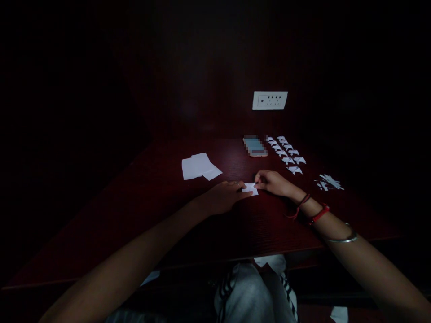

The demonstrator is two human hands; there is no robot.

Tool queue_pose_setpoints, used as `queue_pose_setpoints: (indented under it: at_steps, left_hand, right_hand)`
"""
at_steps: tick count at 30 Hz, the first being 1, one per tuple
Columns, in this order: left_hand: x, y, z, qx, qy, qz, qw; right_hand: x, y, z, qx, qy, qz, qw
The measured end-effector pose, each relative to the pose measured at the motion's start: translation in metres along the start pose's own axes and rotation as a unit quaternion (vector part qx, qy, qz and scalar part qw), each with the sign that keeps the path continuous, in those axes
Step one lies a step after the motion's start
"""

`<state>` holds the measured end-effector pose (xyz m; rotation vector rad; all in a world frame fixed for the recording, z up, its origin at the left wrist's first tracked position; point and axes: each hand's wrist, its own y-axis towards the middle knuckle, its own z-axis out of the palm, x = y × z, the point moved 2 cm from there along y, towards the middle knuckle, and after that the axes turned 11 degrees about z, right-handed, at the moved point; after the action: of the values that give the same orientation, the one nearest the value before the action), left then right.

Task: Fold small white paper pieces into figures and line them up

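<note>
A small white piece of paper (pixel 250 189) lies on the dark red table in front of me. My left hand (pixel 225 196) rests flat at its left side, fingers stretched out and touching its edge. At the paper's right edge, my right hand (pixel 271 182) has thumb and fingertips pinched together on it. Whether the paper is folded is hard to make out in the dim light. Several small folded paper shapes (pixel 295 170) stand in two rows beyond my right hand. Larger white sheets (pixel 195 167) lie overlapping past my left hand.
A phone (pixel 256 147) lies near the back of the table (pixel 161 193). Narrow paper strips (pixel 330 182) are heaped at the right. A white socket panel (pixel 270 100) is on the wall behind. The front edge runs above my knees; a white scrap (pixel 339 314) lies below right.
</note>
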<state>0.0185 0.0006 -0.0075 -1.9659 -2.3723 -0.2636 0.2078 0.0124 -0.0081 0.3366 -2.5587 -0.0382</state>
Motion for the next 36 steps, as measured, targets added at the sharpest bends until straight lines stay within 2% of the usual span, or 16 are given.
queue_pose_setpoints:
  at_steps: [19,36]
  left_hand:
    - [-0.0007,-0.0003,-0.0004,-0.001,0.002,-0.006,1.0]
    - [-0.0003,-0.0003,-0.0016,0.009,0.0,-0.001,1.0]
  right_hand:
    - [0.0031,-0.0016,-0.0005,-0.006,-0.021,-0.038,0.999]
    - [0.0056,-0.0013,-0.0027,0.029,-0.073,-0.126,0.989]
